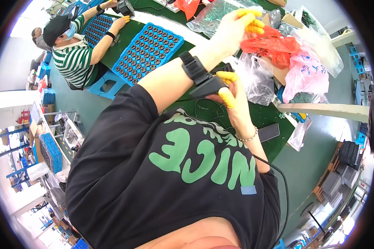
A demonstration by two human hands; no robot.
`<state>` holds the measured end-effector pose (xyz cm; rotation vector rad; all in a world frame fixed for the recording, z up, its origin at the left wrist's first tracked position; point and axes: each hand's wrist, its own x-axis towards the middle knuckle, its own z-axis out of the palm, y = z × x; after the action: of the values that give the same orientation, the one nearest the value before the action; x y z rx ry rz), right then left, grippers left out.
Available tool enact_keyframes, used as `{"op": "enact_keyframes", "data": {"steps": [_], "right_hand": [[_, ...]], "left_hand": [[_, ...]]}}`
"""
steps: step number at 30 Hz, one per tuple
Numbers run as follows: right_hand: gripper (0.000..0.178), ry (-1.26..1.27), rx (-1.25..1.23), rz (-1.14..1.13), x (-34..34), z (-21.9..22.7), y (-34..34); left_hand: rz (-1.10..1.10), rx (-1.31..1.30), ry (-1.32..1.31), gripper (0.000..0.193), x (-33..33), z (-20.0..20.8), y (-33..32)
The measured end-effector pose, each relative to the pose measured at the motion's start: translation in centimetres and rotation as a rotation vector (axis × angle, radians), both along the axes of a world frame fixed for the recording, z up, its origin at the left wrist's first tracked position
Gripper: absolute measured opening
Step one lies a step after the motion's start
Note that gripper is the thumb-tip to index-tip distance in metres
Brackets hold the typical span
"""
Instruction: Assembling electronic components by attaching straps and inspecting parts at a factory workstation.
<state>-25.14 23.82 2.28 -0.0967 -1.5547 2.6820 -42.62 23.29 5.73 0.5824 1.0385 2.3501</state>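
Note:
My left arm reaches across the green bench (210, 108), and my left hand (246, 28), in yellow finger covers, hangs open beside a red plastic bag (274, 47). Its fingers are slightly bent, with nothing visible in them. A boxy black device (207, 86) is strapped round the left wrist. My right hand (232, 91), with yellow covers on thumb and fingers, is closed on the end of that device. Part of its grip is hidden. A beaded bracelet (248, 135) circles the right wrist.
A blue tray (148, 53) of round black parts lies left of my arm. Clear bags (255, 79) and a pink bag (305, 76) crowd the right side. A dark phone (269, 133) and black cables lie nearby. A co-worker (77, 52) handles a black device beside another tray.

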Motion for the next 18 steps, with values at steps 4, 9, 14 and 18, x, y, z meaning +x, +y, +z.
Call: {"op": "enact_keyframes", "data": {"steps": [4,9,14,18], "right_hand": [[0.045,-0.069,0.171,0.030,-0.6,-0.2,-0.6],[0.040,-0.185,-0.028,0.008,-1.3,0.2,-0.1],[0.042,-0.185,0.053,0.016,-0.9,-0.8,-0.7],[0.041,-0.184,0.079,0.043,-1.0,-1.3,-0.7]], "left_hand": [[0.060,-0.089,0.103,0.027,-1.4,-0.8,-0.1],[0.222,-0.235,0.587,0.023,-0.2,-1.2,0.2],[0.225,-0.364,0.826,0.023,0.7,-1.8,0.1],[0.152,-0.187,0.553,0.025,0.2,-1.9,0.4]]}}
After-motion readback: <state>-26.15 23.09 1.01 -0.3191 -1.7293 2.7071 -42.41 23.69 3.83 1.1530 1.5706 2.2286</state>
